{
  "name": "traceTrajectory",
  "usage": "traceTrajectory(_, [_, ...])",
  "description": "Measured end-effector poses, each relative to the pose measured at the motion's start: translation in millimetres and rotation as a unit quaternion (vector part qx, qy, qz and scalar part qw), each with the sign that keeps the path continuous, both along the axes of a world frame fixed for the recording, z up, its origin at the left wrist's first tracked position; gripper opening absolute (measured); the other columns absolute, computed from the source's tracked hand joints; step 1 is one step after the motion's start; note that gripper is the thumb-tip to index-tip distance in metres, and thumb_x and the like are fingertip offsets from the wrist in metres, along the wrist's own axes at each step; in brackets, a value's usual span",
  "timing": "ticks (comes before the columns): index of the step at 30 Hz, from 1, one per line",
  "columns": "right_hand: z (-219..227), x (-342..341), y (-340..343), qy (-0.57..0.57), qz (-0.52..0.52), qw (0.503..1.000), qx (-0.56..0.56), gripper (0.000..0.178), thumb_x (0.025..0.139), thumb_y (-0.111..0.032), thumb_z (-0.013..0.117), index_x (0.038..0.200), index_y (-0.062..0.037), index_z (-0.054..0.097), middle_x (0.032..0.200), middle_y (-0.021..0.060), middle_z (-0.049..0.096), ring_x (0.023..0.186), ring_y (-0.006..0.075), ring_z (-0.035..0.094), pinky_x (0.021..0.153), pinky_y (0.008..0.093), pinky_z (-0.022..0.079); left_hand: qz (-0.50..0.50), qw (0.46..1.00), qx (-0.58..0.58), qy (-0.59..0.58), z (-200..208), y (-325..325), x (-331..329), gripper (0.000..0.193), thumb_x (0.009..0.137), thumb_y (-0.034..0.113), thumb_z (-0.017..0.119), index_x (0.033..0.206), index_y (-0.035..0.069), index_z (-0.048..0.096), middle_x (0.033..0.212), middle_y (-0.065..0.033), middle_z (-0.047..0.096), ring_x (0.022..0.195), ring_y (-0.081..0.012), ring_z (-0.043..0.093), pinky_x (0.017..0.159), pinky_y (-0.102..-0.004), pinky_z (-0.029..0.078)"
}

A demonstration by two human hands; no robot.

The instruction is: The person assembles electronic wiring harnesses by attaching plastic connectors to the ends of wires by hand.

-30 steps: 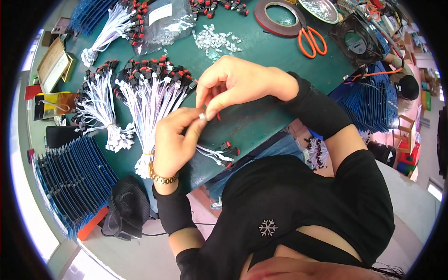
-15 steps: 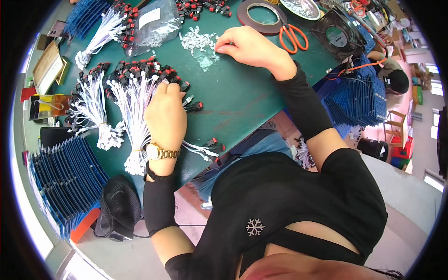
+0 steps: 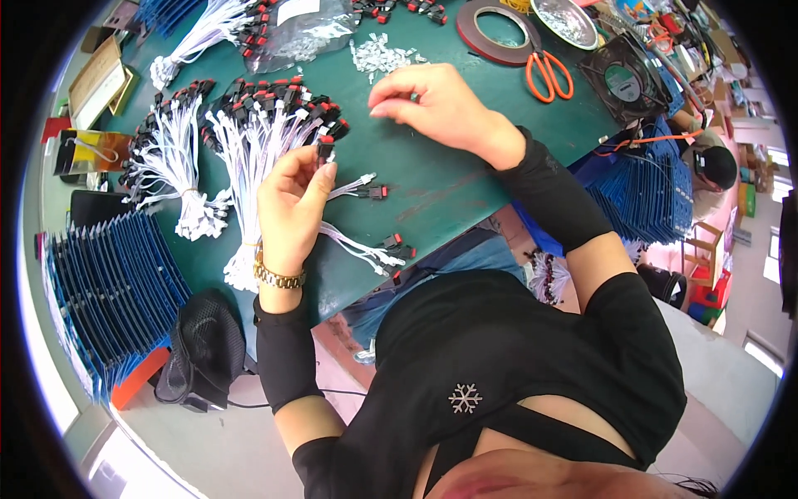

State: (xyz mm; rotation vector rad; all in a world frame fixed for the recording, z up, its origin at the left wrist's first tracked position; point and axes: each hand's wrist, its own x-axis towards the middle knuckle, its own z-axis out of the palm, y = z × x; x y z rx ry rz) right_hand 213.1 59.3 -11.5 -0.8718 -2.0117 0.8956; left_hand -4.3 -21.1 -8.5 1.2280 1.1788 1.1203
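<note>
My left hand (image 3: 288, 206) pinches a black connector (image 3: 326, 148) with a red part, between thumb and fingertips. Over the table my right hand (image 3: 436, 106) hovers, thumb and forefinger close together; whatever is between them is too small to make out. Just beyond it lies a heap of small clear plastic pieces (image 3: 381, 56). A thick bundle of white cables (image 3: 237, 166) with black-and-red connectors lies beside my left hand. To the right of that hand, loose cables (image 3: 362, 246) spread toward the table's near edge.
Further left lie another cable bundle (image 3: 176, 170) and a rack of blue panels (image 3: 116, 291). At the back are a clear bag (image 3: 303, 37), a tape roll (image 3: 499, 54), orange-handled scissors (image 3: 549, 76) and a black fan (image 3: 623, 79). A person (image 3: 713, 170) is at far right.
My right hand has moved back from the clear pieces toward my left hand. My left hand has turned and raised a connector from the cable bundle. The view has shifted slightly.
</note>
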Motion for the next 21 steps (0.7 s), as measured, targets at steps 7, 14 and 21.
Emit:
traceTrajectory(7, [19.9,-41.3,-1.0,0.149,0.106,0.946,-0.269,0.014,0.082,-0.006,0.064,0.094,0.0007,0.066,0.083,0.0038,0.066,0.068,0.0079,0.059,0.059,0.0197,0.049,0.014,0.997,-0.078,-0.023,-0.7,0.1,-8.4,0.014,0.091,0.012,0.054,0.097,0.0,0.06,0.08,0.0001,0.06,0.066,-0.0042,0.052,0.063,-0.0177,0.045])
traceTrajectory(14, [2.9,-45.2,-13.9,0.207,0.114,0.917,-0.321,0.014,0.083,-0.007,0.063,0.094,0.0012,0.066,0.081,0.0062,0.066,0.063,0.0078,0.058,0.058,0.0206,0.049,0.024,0.986,-0.146,-0.078,6.0,0.3,-5.0,0.015,0.093,0.015,0.05,0.087,0.003,0.057,0.074,0.0005,0.056,0.063,-0.0053,0.051,0.062,-0.0176,0.043])
traceTrajectory(21, [2.9,-52.4,-18.1,0.175,0.119,0.951,-0.226,0.01,0.081,-0.003,0.066,0.09,0.0007,0.067,0.082,0.0048,0.067,0.065,0.0072,0.059,0.056,0.019,0.047,0.021,0.983,-0.138,-0.123,11.4,-3.3,-4.5,0.013,0.094,0.015,0.049,0.088,0.004,0.054,0.075,-0.0001,0.056,0.065,-0.0063,0.052,0.064,-0.0187,0.043])
